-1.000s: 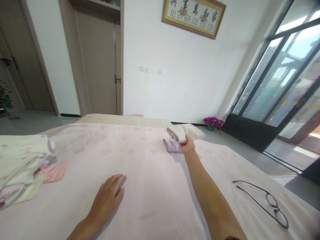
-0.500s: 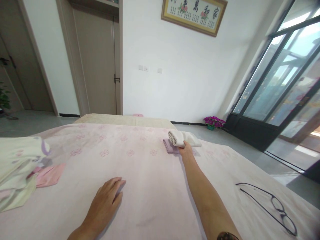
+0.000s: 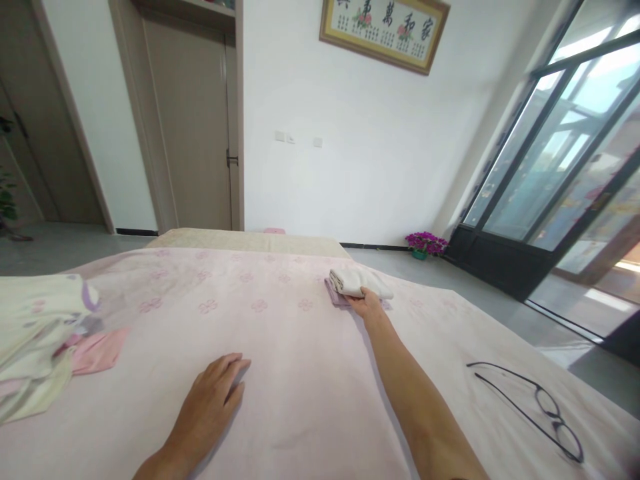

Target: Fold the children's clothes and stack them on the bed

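A folded white cloth [image 3: 361, 280] lies on top of a folded mauve cloth [image 3: 336, 295] at the far side of the pink flowered bedsheet [image 3: 280, 347]. My right hand [image 3: 367, 303] reaches out to this small stack, its thumb on the white cloth's near edge and its other fingers partly hidden beneath. My left hand [image 3: 213, 393] rests palm down on the sheet, fingers stretched out, with nothing in it.
Crumpled white and pale yellow clothes [image 3: 40, 333] are heaped at the left, with a pink cloth [image 3: 100, 351] beside them. Black-framed glasses [image 3: 545, 413] lie at the right. Purple flowers [image 3: 426, 243] stand on the floor beyond the bed.
The white cloth has come down and slightly left onto the mauve cloth, with my right hand still gripping it. My left hand has stayed in place.
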Demonstrator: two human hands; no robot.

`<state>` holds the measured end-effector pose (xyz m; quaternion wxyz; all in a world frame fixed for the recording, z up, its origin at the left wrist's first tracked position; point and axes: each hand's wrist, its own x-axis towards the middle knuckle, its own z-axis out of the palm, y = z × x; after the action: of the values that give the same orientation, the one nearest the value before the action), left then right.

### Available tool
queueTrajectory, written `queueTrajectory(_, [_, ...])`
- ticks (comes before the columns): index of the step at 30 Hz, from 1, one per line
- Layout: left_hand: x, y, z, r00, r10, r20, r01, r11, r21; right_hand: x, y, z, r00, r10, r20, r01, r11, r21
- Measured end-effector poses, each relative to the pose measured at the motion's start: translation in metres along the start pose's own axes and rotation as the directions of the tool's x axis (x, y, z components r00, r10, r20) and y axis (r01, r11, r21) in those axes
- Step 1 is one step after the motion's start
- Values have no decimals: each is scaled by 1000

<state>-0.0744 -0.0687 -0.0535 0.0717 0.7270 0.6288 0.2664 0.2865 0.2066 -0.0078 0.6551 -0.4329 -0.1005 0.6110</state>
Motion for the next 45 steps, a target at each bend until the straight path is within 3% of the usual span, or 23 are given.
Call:
queueTrajectory(9, [0,0,0,1000,1,-13,-1,1000,-27,-28,15,-26,999,-42,30,50,947,-316])
queueTrajectory(14, [0,-2,2,1000,9,-25,-9,1000,-8,-42,12,-42,989,-121,88,149,841,-520])
queueTrajectory(17, [0,-3,3,999,16,-29,-16,1000,0,-49,6,-45,964,-235,126,263,752,-605])
queueTrajectory(23, [0,-4,4,999,17,-27,-17,1000,16,-51,-8,-34,814,-514,270,537,491,-686])
queueTrajectory(25, [1,-4,4,1000,12,-9,-12,1000,21,-45,-10,-25,737,-556,385,615,316,-722])
queueTrajectory(27, [1,-4,3,1000,2,3,-2,1000,22,-34,-8,-14,680,-523,514,642,85,-762])
queueTrajectory(29, [1,-3,3,1000,0,5,0,1000,18,-21,-3,-5,691,-437,576,615,-64,-786])
queueTrajectory(30, [1,-3,4,1000,2,2,-2,1000,14,-15,-1,0,713,-400,576,599,-80,-797])
queueTrajectory(33, [1,-3,4,1000,9,-14,-9,1000,5,-1,6,8,757,-367,540,574,-19,-818])
queueTrajectory(37, [1,0,2,1000,9,-20,-9,1000,8,-1,4,12,800,-401,445,578,318,-751])
queueTrajectory(39, [1,4,-2,1000,11,-14,-11,1000,6,-10,3,12,812,-405,420,575,432,-695])
queueTrajectory(42, [1,11,-8,1000,8,-17,-8,1000,-12,-35,12,12,769,-420,481,632,396,-666])
queueTrajectory(45, [1,17,-14,1000,7,-23,-8,999,-40,-73,41,6,665,-395,634,743,266,-614])
